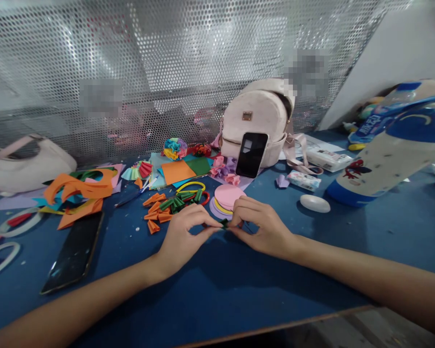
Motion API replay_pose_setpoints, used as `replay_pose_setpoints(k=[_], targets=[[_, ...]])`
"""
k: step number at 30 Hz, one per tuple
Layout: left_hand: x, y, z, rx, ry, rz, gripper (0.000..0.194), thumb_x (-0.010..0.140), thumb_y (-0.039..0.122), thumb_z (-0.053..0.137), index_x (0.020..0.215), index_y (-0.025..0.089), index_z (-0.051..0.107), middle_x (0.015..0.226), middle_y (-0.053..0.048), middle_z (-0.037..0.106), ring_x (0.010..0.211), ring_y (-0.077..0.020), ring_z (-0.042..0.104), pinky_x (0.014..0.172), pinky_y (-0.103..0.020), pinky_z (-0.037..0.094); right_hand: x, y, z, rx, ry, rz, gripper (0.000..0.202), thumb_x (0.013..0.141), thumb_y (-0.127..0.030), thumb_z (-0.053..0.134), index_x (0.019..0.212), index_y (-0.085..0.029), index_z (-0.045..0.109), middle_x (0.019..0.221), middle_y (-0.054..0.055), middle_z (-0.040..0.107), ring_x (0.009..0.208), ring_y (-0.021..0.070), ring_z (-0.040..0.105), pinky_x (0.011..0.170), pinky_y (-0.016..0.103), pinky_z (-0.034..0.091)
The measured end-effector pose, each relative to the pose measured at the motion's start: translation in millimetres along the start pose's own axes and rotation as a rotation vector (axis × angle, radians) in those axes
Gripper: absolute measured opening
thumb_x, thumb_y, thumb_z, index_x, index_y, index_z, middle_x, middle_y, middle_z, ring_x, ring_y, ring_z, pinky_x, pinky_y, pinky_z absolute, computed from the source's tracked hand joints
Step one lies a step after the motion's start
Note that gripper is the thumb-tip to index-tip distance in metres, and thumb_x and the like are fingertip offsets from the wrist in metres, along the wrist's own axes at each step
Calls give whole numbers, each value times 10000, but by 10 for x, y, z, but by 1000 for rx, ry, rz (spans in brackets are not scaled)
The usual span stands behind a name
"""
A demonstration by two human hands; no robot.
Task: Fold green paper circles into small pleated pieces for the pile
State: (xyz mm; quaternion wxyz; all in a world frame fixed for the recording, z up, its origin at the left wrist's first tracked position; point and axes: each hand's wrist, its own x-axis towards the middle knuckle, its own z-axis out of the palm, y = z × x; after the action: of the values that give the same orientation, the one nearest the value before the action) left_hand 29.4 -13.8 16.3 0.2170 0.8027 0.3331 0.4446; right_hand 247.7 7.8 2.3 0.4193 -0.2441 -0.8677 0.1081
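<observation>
Between my fingertips, over the middle of the blue table, is a small dark green paper piece (224,223). My left hand (188,234) pinches its left end and my right hand (263,227) pinches its right end; my fingers hide most of it. Just behind lie stacked paper circles (229,195) in pink, yellow and purple. To the left of them are folded green paper pieces (177,203) and folded orange paper pieces (154,212), several of each, beside a yellow ring (191,184).
A black phone (74,253) lies at the left near orange paper strips (78,188). A backpack (255,118) with a phone (252,154) against it stands behind. At the right are a large bottle (387,154), a white oval object (315,203) and tissue packs (328,159).
</observation>
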Motion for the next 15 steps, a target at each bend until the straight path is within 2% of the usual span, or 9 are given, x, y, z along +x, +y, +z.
replay_pose_setpoints(k=[3,6,9,12,14,15], targets=[[9,-58,5,-45,-21,-98,74,852,116,734,824,180,756,827,-39,737,794,-188,695,766,-307,541,-2,66,2,31,17,42,165,898,-140,630,746,-203,614,715,11,604,696,153,564,626,265,445],[6,-119,13,-52,-14,-187,86,832,110,721,826,187,759,823,-32,761,779,-190,704,755,-304,559,6,92,-19,88,19,81,63,935,-213,647,902,-215,700,822,38,673,761,167,620,666,275,506],[0,-169,19,-25,6,-226,79,818,122,716,820,187,760,794,-26,770,739,-187,703,716,-293,562,20,55,-49,151,46,90,204,1006,-204,530,1083,-227,717,980,74,714,881,182,668,760,304,554],[-4,-191,30,-20,19,-231,68,805,123,716,811,177,757,746,-21,751,699,-180,696,682,-282,555,25,-1,-54,237,74,123,201,1006,-189,535,1058,-233,724,942,60,730,853,170,691,757,291,571],[-4,-182,40,-25,17,-222,62,804,123,719,808,171,756,723,-20,737,680,-177,686,667,-278,548,25,-26,-40,370,87,210,195,979,-213,604,1159,-244,674,867,37,730,763,159,700,687,273,580],[-4,-171,45,-26,10,-214,61,812,126,717,805,171,757,728,-23,737,685,-179,686,669,-280,546,25,-33,-31,445,94,258,287,966,-236,636,1252,-251,617,828,24,727,722,158,702,661,274,584]])
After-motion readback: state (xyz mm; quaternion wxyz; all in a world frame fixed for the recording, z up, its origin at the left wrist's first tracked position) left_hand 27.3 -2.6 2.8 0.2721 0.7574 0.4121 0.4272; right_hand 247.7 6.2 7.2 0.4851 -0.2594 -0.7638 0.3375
